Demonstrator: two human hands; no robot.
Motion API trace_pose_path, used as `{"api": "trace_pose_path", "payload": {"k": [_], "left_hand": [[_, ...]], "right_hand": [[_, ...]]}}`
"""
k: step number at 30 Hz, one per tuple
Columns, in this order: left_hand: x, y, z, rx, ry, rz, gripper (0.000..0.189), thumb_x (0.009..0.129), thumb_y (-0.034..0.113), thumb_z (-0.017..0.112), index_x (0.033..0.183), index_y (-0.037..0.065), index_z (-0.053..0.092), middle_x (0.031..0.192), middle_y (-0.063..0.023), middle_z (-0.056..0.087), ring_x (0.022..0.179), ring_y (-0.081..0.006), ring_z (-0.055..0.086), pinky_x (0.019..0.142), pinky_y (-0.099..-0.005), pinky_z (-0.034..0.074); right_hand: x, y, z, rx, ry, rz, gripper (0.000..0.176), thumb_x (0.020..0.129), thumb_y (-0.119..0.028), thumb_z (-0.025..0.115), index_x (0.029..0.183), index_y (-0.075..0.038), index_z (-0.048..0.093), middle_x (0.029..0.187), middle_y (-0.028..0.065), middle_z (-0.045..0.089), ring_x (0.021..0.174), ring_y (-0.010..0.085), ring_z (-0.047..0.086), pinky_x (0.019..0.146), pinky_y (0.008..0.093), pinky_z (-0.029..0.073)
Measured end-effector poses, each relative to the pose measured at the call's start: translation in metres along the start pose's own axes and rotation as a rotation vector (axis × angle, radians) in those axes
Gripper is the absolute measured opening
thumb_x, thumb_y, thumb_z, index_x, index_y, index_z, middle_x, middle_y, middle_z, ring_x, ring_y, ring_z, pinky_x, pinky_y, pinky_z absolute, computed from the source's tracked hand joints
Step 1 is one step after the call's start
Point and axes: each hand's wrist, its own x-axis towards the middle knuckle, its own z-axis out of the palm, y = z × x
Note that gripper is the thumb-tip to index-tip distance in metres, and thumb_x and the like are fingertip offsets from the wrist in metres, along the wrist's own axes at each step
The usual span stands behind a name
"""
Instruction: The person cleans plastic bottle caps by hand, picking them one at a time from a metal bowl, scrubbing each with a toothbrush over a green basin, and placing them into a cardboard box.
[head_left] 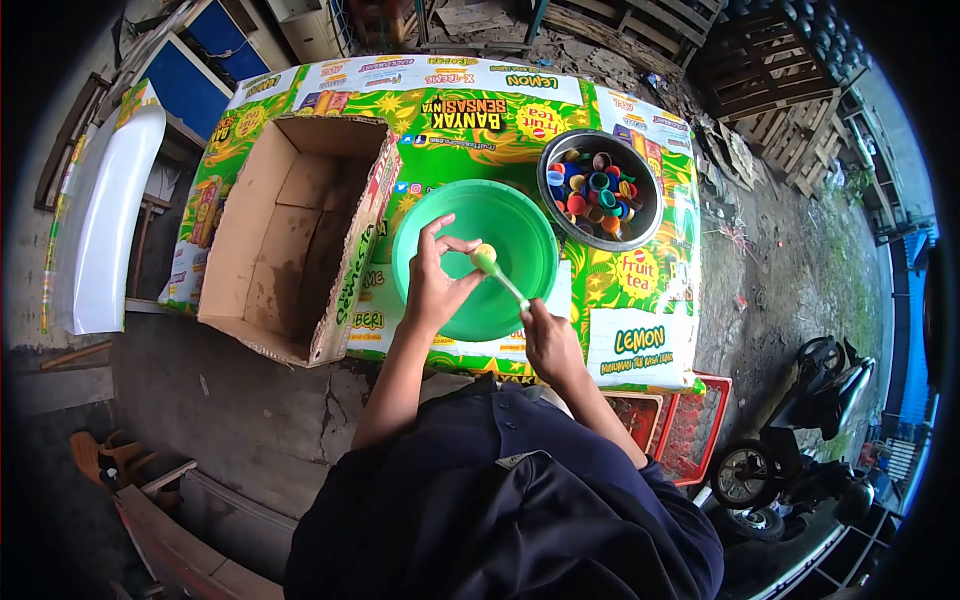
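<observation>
My left hand [440, 270] pinches a small yellow bottle cap [487, 251] between thumb and fingertips, over the green basin [405, 225]. In my right hand [548, 338] is a slim pale green and white toothbrush [510, 286], its head touching or right beside the cap. Both hands are above the near half of the basin, whose inside is partly hidden by them. To its upper right stands a dark round bowl [652, 215] filled with many coloured bottle caps [597, 197].
An open cardboard box [250, 250] stands left of the basin. A printed green and white sheet [640, 345] covers the table. Red crates [705, 430] are below the right edge. A motorbike [790, 450] stands on the right, with wooden pallets [770, 70] at the back.
</observation>
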Motion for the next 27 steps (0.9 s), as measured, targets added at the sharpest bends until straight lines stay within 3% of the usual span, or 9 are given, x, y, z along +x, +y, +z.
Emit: {"api": "trace_pose_path", "payload": {"k": [2,7,10,14,16,21,22,25,27], "left_hand": [[0.000,0.005,0.000,-0.062,0.032,-0.020,0.073,0.062,-0.001,0.078,0.121,-0.001,0.034,0.079,-0.0097,0.060,0.083,-0.0193,0.061,0.085,-0.0348,0.046],[0.002,0.006,-0.001,0.040,0.034,0.016,0.072,0.062,0.000,0.078,0.119,-0.002,0.034,0.076,-0.0089,0.059,0.082,-0.0198,0.062,0.084,-0.0342,0.048],[-0.003,0.002,0.001,0.010,0.036,-0.006,0.072,0.062,0.001,0.078,0.118,-0.002,0.034,0.076,-0.0088,0.059,0.081,-0.0200,0.062,0.084,-0.0343,0.047],[-0.004,0.003,0.001,0.041,0.011,0.000,0.071,0.062,0.000,0.078,0.118,-0.001,0.034,0.076,-0.0089,0.059,0.081,-0.0196,0.061,0.084,-0.0343,0.047],[-0.008,0.005,0.005,0.010,0.006,-0.012,0.072,0.062,0.000,0.078,0.118,-0.001,0.034,0.076,-0.0091,0.059,0.080,-0.0193,0.061,0.083,-0.0338,0.047],[-0.005,0.011,0.000,0.019,0.032,0.004,0.071,0.062,-0.001,0.078,0.118,0.000,0.034,0.078,-0.0089,0.059,0.085,-0.0192,0.061,0.083,-0.0334,0.046],[-0.006,0.009,0.000,-0.009,0.048,-0.006,0.070,0.062,-0.001,0.078,0.117,0.000,0.034,0.079,-0.0089,0.059,0.085,-0.0194,0.061,0.084,-0.0336,0.045],[-0.006,0.007,-0.003,-0.061,0.041,-0.036,0.061,0.069,0.000,0.074,0.115,-0.001,0.035,0.088,-0.0112,0.060,0.089,-0.0193,0.060,0.086,-0.0329,0.045],[-0.010,-0.001,0.001,-0.344,0.022,-0.241,0.053,0.074,0.000,0.069,0.115,-0.002,0.036,0.096,-0.0141,0.059,0.094,-0.0190,0.058,0.087,-0.0315,0.045]], "right_hand": [[0.013,0.015,-0.005,-0.025,-0.037,0.204,0.016,0.092,-0.020,0.044,0.091,-0.005,0.044,0.055,0.0219,0.052,0.052,0.0421,0.053,0.045,0.0494,0.039],[0.001,-0.009,0.000,0.018,0.038,-0.017,0.017,0.092,-0.020,0.044,0.089,-0.003,0.043,0.054,0.0234,0.052,0.050,0.0423,0.053,0.043,0.0497,0.038],[0.009,0.006,0.000,-0.008,0.026,0.169,0.016,0.091,-0.019,0.045,0.090,-0.004,0.043,0.055,0.0235,0.053,0.051,0.0428,0.053,0.045,0.0508,0.039],[0.001,-0.001,0.009,0.039,0.024,0.011,0.016,0.091,-0.019,0.045,0.089,-0.004,0.043,0.057,0.0230,0.054,0.052,0.0430,0.054,0.045,0.0500,0.040],[0.018,0.009,0.000,-0.027,-0.020,0.151,0.017,0.091,-0.020,0.045,0.089,-0.004,0.042,0.057,0.0231,0.054,0.053,0.0430,0.054,0.047,0.0514,0.040],[0.004,0.001,0.004,-0.003,-0.011,0.049,0.014,0.091,-0.020,0.044,0.090,-0.006,0.042,0.057,0.0232,0.054,0.051,0.0435,0.053,0.045,0.0499,0.040],[0.008,0.010,0.004,-0.129,-0.014,0.113,0.014,0.091,-0.020,0.044,0.091,-0.005,0.042,0.057,0.0230,0.054,0.051,0.0434,0.053,0.045,0.0503,0.040],[0.004,0.007,-0.004,-0.018,0.024,0.110,0.016,0.091,-0.019,0.043,0.089,-0.003,0.043,0.055,0.0224,0.054,0.051,0.0427,0.053,0.045,0.0499,0.040],[-0.001,-0.002,-0.004,0.062,-0.028,0.108,0.018,0.091,-0.019,0.044,0.087,-0.002,0.044,0.056,0.0224,0.054,0.052,0.0425,0.054,0.047,0.0492,0.040]]}}
